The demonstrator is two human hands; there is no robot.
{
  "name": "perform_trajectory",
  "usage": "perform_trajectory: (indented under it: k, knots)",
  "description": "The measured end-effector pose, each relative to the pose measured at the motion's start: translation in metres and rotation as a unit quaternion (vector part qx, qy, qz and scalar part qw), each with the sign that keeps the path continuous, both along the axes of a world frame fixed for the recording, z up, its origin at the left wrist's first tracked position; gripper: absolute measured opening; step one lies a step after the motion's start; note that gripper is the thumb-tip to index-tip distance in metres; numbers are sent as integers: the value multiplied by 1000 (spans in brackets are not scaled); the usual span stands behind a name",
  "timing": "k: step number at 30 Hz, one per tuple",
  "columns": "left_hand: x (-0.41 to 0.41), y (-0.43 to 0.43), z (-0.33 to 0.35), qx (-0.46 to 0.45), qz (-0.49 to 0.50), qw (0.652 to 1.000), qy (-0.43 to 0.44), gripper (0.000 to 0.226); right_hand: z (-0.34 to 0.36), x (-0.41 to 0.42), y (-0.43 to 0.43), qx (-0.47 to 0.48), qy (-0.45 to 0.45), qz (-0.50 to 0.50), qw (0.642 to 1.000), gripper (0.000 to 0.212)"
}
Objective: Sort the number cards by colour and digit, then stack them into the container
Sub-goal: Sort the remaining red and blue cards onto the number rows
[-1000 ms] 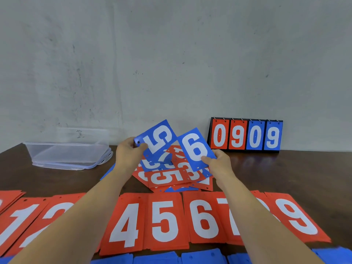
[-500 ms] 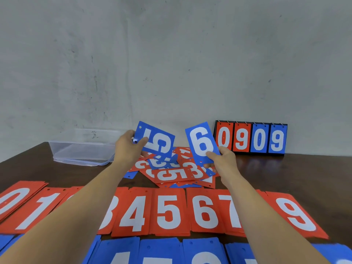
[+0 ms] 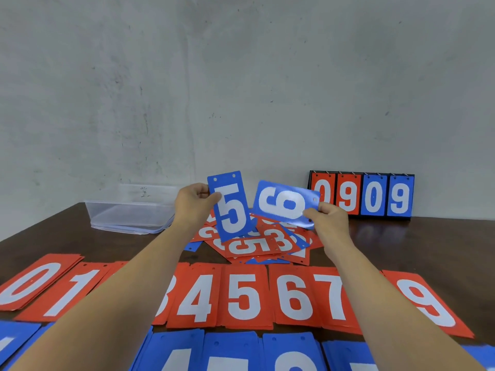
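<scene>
Now the left grip (image 3: 191,207) pinches a blue 5 card (image 3: 231,210) upright, the right grip (image 3: 330,219) a blue 6 card (image 3: 281,203) turned sideways, both above the unsorted pile (image 3: 257,246) on the bench (image 3: 401,245). Better to turn the 6 upright, then lay each squarely on its matching stack in the near blue row (image 3: 230,346), edges flush, so stacks later lift cleanly into the clear container (image 3: 128,216) far left.

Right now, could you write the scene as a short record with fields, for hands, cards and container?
Left hand: grips blue 5 card, upright
Right hand: pinches sideways blue card, 6 or 9
Unsorted pile: red and blue mixed, under the held cards
Red row: stacks in digit order
Blue row: nearest, partly cut off
Container: clear, back left
</scene>
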State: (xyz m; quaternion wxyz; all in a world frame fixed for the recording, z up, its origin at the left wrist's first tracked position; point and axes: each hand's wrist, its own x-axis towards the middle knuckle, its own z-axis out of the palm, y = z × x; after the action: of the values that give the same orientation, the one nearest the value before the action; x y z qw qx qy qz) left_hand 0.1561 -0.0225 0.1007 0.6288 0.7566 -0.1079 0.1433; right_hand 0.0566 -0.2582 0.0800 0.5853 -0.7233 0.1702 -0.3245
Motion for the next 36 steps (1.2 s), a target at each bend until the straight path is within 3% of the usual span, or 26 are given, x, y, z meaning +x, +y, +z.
perform_trajectory:
  k: [8,16,21,24,32,36]
  knots:
    - [-3,-6,-4,21,-5,1000,4,22,9,-10,-5,-24,15,62,998,29]
    - [-17,-9,-13,38,12,999,0,24,6,-14,-9,-38,34,75,996,27]
    - [-31,-4,-19,24,-15,1000,0,33,4,-21,-6,-40,2,71,997,13]
    - [-41,-1,-20,30,-22,999,23,25,2,-26,-1,-33,10,71,997,3]
    - [-74,18,-19,30,-61,995,70,16,0,-46,19,-57,43,32,997,14]
    - [-107,36,-24,56,-95,989,102,11,-4,-67,28,-42,92,30,994,10]
